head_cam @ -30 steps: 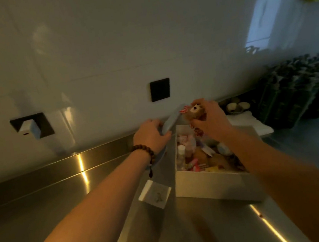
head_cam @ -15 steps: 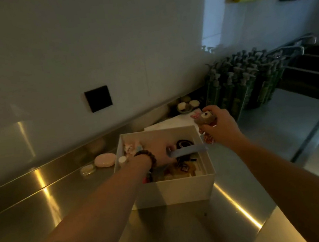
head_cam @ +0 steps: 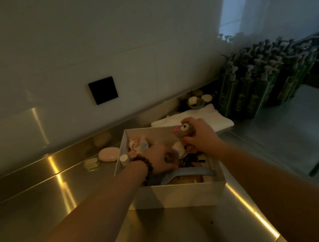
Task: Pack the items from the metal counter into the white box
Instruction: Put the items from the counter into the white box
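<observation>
Box: the white box (head_cam: 184, 195) stands on the steel worktop (head_cam: 43, 197) in front of me, open at the top and crowded with small things.
Right hand: my right hand (head_cam: 201, 135) is over the far right part of the box, fingers curled round a small brown stuffed toy (head_cam: 186, 130). The toy's round eye faces up and a red patterned bow sits at its left side.
Toy and box: the toy is above the box's inside, near the back wall, held in my hand and not set down.
Left hand: my left hand (head_cam: 159, 157) reaches down into the middle of the box among the contents. Its fingers are bent over something dark and blurred there; I cannot tell whether they grip it. A dark bead bracelet (head_cam: 146, 166) is round that wrist.
Inside the box: a blue comb (head_cam: 189, 172) lies along the near wall, just below my left hand. A pale pink and blue item (head_cam: 139, 144) sits in the far left corner, and a small white cap (head_cam: 124, 159) against the left wall.
Left of the box: a pink soap (head_cam: 109, 154) and a small clear round dish (head_cam: 91, 164) lie on the worktop, just beside the box.
Behind the box: a folded white cloth (head_cam: 211, 118), then a cluster of dark green pump bottles (head_cam: 261, 81) to the right.
Wall: a black square plate (head_cam: 103, 90) on the white wall.
</observation>
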